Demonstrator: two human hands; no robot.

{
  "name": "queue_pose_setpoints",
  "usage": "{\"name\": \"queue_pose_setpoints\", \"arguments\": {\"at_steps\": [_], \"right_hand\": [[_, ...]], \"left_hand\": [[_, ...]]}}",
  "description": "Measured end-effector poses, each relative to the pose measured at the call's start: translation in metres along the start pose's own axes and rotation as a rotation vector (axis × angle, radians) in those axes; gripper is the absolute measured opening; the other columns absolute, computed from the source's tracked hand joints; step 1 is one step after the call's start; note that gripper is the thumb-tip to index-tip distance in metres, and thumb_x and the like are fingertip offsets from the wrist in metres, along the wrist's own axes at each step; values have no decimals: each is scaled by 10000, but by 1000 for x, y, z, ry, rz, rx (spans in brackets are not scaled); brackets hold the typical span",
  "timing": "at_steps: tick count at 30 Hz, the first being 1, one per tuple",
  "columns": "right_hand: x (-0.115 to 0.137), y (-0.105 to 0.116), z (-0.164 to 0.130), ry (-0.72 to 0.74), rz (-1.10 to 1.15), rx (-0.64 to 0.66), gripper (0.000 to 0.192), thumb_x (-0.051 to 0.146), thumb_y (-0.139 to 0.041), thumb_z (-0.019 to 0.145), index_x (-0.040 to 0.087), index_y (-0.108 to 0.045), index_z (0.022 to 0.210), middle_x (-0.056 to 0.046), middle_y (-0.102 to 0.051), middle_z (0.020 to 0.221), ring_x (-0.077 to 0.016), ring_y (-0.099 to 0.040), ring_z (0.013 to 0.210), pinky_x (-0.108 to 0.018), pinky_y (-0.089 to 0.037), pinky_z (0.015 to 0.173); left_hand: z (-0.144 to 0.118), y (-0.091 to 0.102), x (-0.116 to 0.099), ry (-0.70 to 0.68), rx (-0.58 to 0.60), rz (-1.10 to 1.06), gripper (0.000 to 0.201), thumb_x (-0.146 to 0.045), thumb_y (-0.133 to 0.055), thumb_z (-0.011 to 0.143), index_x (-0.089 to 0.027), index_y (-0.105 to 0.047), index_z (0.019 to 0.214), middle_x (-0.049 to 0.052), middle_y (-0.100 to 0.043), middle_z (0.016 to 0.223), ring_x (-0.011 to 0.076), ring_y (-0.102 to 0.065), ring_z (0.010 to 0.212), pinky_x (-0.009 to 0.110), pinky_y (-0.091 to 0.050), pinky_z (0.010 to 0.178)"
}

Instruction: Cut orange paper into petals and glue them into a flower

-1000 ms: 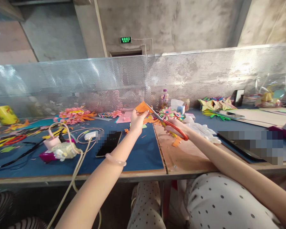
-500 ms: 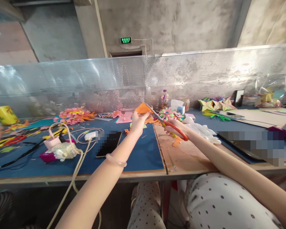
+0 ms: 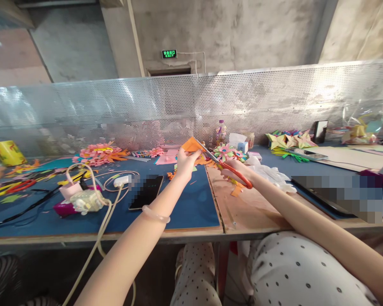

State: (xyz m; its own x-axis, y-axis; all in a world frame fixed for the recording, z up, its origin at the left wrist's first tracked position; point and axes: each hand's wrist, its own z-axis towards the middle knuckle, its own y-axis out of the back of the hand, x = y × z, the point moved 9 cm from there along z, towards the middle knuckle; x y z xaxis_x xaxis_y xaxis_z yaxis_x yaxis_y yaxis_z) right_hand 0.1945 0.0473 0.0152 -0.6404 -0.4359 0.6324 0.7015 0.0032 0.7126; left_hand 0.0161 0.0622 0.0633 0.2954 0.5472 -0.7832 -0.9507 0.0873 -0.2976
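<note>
My left hand pinches a folded piece of orange paper, held up above the table. Scissors with orange handles are in my right hand, its fingers closed around the grips. Their blades point up and to the left and meet the right edge of the orange paper. How far the blades are apart is hard to make out. Under my hands lie orange paper scraps, and a paper flower in pink and green sits just behind the scissors.
A phone lies left of my left forearm, near a power strip with cables. White plastic and a dark tablet are at right. Pink paper flowers stand behind; a perforated metal screen borders the table.
Almost nothing differs. Both hands, the orange paper and the scissors keep their places; the view shifts very slightly.
</note>
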Motion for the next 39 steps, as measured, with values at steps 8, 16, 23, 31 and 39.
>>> {"name": "queue_pose_setpoints", "arguments": {"at_steps": [8, 16, 23, 31, 39], "right_hand": [[9, 3, -3, 38, -72, -19, 154, 296, -474, 765, 186, -494, 660, -1, -578, 612, -139, -563, 544, -236, -394, 501], [7, 3, -3, 58, -61, -30, 175, 320, -471, 786, 178, -534, 703, -3, -578, 607, -140, -572, 530, -243, -413, 505], [4, 2, -3, 28, -26, -7, 173, 325, -488, 774, 174, -549, 716, -3, -581, 594, -150, -606, 527, -234, -445, 484], [9, 4, -9, -26, 42, -18, 178, 314, -497, 759, 189, -467, 635, 11, -545, 562, -144, -605, 495, -220, -458, 443], [12, 4, -10, -74, 36, -18, 137, 277, -501, 746, 187, -479, 645, 9, -554, 550, -139, -597, 458, -212, -450, 397]], "left_hand": [[0, 2, 2, 21, -32, -18, 388, -206, -762, 599, -154, -607, 951, 111, -681, 962, 224, -655, 834, 408, -518, 793], [0, 2, 6, 56, -37, -25, 400, -203, -770, 582, -159, -607, 944, 93, -682, 917, 216, -657, 797, 409, -515, 795], [0, 1, 6, 64, -42, -19, 378, -201, -755, 590, -161, -600, 933, 72, -683, 862, 192, -652, 734, 390, -530, 752], [-1, 1, 7, 82, -47, -27, 403, -199, -759, 588, -160, -606, 959, 91, -685, 926, 213, -661, 797, 397, -535, 758], [-2, 4, 9, 103, -81, 2, 375, -196, -775, 588, -170, -590, 913, 68, -678, 855, 207, -654, 739, 416, -536, 753]]}}
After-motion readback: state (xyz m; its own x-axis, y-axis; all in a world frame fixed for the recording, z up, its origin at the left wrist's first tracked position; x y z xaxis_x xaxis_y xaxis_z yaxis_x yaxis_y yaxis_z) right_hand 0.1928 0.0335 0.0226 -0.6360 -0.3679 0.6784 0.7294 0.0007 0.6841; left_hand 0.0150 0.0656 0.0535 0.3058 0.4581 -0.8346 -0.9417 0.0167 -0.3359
